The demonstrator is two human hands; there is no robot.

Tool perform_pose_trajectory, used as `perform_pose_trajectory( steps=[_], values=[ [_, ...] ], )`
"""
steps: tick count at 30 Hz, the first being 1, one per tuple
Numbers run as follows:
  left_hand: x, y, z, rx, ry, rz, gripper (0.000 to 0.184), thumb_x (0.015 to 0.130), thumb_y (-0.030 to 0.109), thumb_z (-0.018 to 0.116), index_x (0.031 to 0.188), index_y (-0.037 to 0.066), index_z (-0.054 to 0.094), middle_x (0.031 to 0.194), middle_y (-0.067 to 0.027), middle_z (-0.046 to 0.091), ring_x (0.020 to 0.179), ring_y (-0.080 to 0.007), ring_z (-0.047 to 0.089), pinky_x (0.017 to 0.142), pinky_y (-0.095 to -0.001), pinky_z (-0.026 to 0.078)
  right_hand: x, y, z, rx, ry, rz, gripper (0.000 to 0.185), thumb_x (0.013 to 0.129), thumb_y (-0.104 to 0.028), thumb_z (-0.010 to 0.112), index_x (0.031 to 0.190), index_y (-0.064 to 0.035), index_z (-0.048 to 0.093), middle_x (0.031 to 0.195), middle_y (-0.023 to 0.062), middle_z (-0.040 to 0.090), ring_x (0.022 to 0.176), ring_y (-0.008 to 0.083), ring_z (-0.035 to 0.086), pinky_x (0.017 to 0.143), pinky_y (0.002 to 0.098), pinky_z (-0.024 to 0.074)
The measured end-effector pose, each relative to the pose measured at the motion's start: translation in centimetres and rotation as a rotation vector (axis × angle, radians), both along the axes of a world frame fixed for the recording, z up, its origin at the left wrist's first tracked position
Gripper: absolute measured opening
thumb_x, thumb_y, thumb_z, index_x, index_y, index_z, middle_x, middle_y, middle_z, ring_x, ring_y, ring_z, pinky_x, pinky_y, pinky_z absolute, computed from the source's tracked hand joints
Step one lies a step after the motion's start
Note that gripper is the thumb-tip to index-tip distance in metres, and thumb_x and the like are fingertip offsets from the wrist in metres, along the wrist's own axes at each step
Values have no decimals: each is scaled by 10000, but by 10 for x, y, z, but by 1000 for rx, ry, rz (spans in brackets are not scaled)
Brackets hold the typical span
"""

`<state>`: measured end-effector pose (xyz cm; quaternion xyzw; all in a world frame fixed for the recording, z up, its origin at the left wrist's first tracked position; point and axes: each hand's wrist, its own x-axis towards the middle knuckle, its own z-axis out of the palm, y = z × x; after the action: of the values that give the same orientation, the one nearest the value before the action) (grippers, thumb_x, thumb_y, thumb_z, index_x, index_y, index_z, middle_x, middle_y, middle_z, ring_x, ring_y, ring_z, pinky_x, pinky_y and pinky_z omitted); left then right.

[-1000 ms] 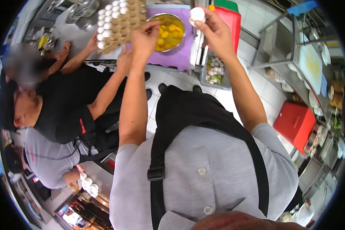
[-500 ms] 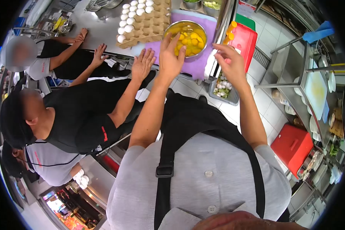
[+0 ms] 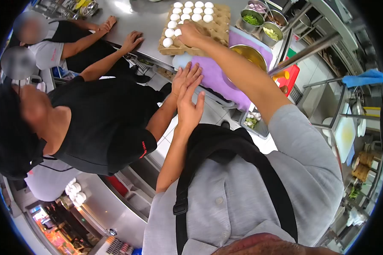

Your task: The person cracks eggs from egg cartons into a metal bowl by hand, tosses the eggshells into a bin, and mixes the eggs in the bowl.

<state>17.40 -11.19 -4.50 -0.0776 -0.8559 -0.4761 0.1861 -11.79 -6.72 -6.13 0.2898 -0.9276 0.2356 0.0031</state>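
Egg (image 3: 178, 32) at right hand (image 3: 190, 35), grip unclear; left hand (image 3: 189, 107) unclenched beside co-worker's hand (image 3: 184, 78); forearm (image 3: 236, 66) half-hides bowl (image 3: 265, 63).

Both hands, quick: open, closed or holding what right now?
Left hand: open, nothing visible in it.
Right hand: at an egg, over the carton; can't tell whether its grip is closed.

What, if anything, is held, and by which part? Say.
Left hand: nothing. Right hand is at an egg; whether and where it grips cannot be told.

My right hand (image 3: 192, 35) shifted from beside bowl (image 3: 265, 60) to egg (image 3: 177, 32) in carton (image 3: 220, 21); my left hand (image 3: 190, 108) withdrawn from bowl to beside co-worker's hand (image 3: 183, 80).
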Motion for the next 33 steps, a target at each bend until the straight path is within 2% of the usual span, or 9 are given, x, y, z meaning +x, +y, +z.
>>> perform_pose_trajectory(
  steps=[5, 7, 12, 14, 17, 21, 25, 30, 33],
  values=[
    [9, -11, -5, 116, -111, 129, 299, 920, 39, 699, 1211, -29, 698, 1299, -180, 642, 1210, -323, 614, 981, -387, 508, 7, -10, 7, -72, 51, -74, 452, 833, -185, 727, 1235, -7, 619, 1146, 241, 653, 1105, 430, 649, 916, 511, 537],
    [2, -4, 1, 129, -84, 93, 290, 905, 23, 702, 1191, -21, 701, 1267, -212, 645, 1194, -370, 619, 1011, -424, 497, 7, 2, 12, -199, 55, -87, 438, 838, -174, 706, 1236, -13, 619, 1085, 223, 680, 1083, 426, 659, 900, 506, 541],
    [-31, 29, 7, 74, 116, -60, 243, 892, 14, 697, 1133, -19, 710, 1139, -217, 699, 1092, -389, 668, 982, -436, 516, 48, 100, 59, -560, -153, -74, 444, 904, -125, 676, 1338, -35, 635, 1041, 55, 711, 813, 121, 630, 777, 259, 530],
    [-49, 48, 10, 137, 100, -129, 229, 897, 20, 692, 1122, -19, 711, 1119, -211, 710, 1059, -378, 685, 950, -426, 532, 88, 161, 70, -928, -339, 15, 401, 935, -51, 647, 1336, -42, 633, 1110, 23, 689, 925, 115, 646, 825, 259, 538],
    [-78, 71, 8, 239, 35, -211, 222, 899, 43, 697, 1109, -23, 725, 1061, -209, 737, 959, -343, 725, 863, -398, 566, 151, 230, 81, -906, -156, -91, 429, 921, -45, 709, 1341, -55, 623, 1205, 77, 688, 1107, 152, 668, 924, 296, 568],
    [-104, 92, -4, 172, -49, -219, 259, 898, 89, 720, 1123, -36, 733, 1027, -216, 756, 878, -312, 744, 814, -373, 583, 216, 275, 102, -598, -42, -300, 441, 914, -102, 752, 1343, -70, 655, 1204, 101, 701, 987, 176, 683, 837, 305, 568],
    [-100, 114, -6, 383, -196, -264, 324, 915, 157, 751, 1149, -66, 717, 1011, -184, 770, 855, -217, 744, 794, -310, 577, 216, 305, 47, -363, -175, -330, 449, 884, -100, 783, 1322, -92, 685, 1123, 91, 723, 875, 149, 668, 767, 298, 543],
    [-107, 141, 11, 738, -494, -344, 445, 900, 265, 834, 1194, -44, 706, 936, -91, 752, 814, -124, 710, 669, -229, 545, 205, 278, 56, -653, -198, -340, 482, 888, -44, 779, 1355, -77, 665, 1111, 86, 734, 867, 114, 671, 784, 271, 556],
    [-117, 141, 10, 579, -409, -213, 421, 868, 245, 864, 1126, -52, 711, 886, -55, 735, 740, -92, 670, 637, -226, 523, 192, 273, 48, -596, -90, -246, 505, 893, -36, 758, 1383, -74, 644, 1179, 138, 733, 931, 186, 721, 832, 315, 586]
  ],
)
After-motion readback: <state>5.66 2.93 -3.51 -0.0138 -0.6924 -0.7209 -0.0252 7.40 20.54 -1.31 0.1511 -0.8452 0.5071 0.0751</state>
